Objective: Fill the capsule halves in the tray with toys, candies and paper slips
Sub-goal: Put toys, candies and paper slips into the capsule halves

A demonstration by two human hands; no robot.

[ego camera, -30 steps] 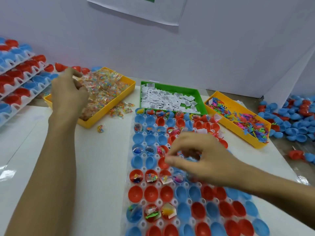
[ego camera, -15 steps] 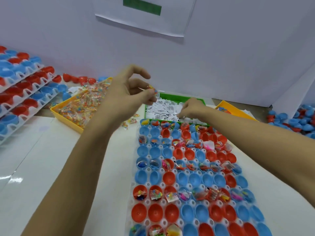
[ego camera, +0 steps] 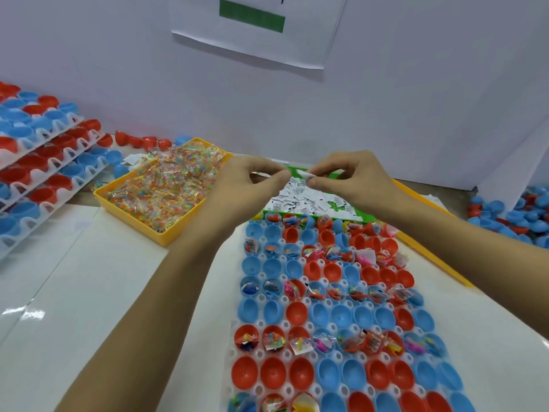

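- Both hands, left hand [ego camera: 246, 185] and right hand [ego camera: 353, 179], have converged above the green plastic tray of white paper slips [ego camera: 312, 203], pinching one slip [ego camera: 304, 174] between them.
- Candy fetching has given way to slip handling; empty red and blue capsule halves [ego camera: 297, 312] await below that tray.

At frame centre, the left hand [ego camera: 246, 185] and right hand [ego camera: 353, 179] meet above the green bin [ego camera: 332, 175] of paper slips [ego camera: 309, 203], pinching a white slip [ego camera: 306, 175] between them; below lies the tray [ego camera: 341, 310] of red and blue capsule halves; the yellow candy bin [ego camera: 166, 185] sits left on the tabletop [ego camera: 89, 292]
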